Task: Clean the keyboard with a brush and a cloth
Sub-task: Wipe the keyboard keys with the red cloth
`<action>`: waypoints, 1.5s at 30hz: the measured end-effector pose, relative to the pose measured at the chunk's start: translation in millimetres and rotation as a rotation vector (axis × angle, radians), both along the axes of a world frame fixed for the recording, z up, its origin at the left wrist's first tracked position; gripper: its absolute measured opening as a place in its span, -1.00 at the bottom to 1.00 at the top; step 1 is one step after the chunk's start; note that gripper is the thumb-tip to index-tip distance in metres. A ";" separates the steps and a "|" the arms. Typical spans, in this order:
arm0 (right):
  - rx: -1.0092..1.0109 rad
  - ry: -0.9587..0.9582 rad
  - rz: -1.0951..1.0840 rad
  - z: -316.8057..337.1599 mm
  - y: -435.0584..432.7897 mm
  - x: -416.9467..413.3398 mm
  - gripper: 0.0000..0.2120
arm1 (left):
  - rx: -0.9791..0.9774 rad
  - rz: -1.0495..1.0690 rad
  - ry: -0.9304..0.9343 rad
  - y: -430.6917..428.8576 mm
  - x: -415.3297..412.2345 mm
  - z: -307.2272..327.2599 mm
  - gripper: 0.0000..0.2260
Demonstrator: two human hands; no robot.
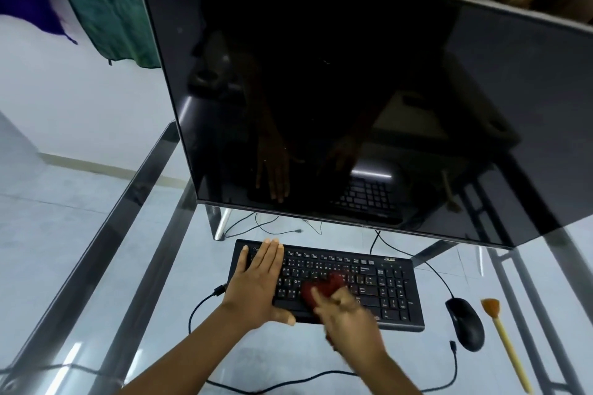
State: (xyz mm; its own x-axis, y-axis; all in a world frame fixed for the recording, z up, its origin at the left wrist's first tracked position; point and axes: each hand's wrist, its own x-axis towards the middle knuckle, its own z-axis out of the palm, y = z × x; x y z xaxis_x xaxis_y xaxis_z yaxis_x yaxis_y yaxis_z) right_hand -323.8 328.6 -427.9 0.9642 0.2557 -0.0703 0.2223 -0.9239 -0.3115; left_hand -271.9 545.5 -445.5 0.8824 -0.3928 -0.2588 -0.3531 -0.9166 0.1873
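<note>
While the left hand (261, 279) presses flat on the keyboard (390, 290) on the glass table (154, 266), the right hand (348, 314) grips a red cloth (322, 289) over the middle keys; the brush (505, 338) lies beside the mouse (465, 324). Wiping seems underway; right-hand keys likely next.

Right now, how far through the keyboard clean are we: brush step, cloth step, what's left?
Probably done: brushing; the brush lies untouched on the glass table right of the mouse. In hand: the right hand grips the red cloth on the middle keys of the keyboard, while the left hand presses flat on its left end. Probably left: the number pad and the keys under the left hand.
</note>
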 end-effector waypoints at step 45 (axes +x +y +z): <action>0.009 0.116 -0.153 13.8 72.9 53.8 -0.61 | -0.040 -0.009 -0.034 2.6 -0.3 1.1 0.18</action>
